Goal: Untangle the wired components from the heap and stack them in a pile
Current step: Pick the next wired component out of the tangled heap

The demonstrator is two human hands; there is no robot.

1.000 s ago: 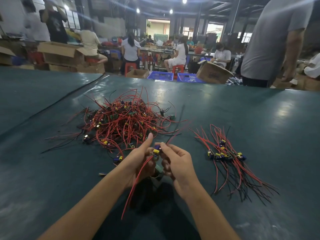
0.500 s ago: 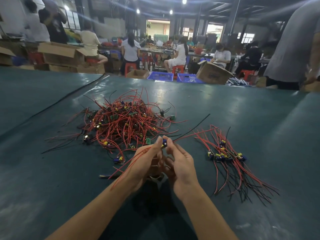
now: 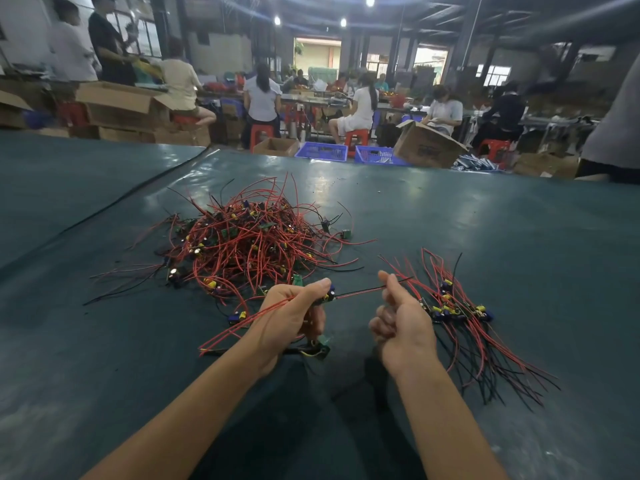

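Left hand curled tight round one wired component. Right hand pinches its black wire, taut between both hands. Heap beyond left fingertips, pile just past right fingers.

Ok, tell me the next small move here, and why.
Probably lay the component on the sorted pile to the right: the left hand grips it, the right hand pinches its black wire taut, and it looks clear of the heap.

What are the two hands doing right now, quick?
Left hand: closed, holding a wired part.
Right hand: closed, pinching that part's black wire.
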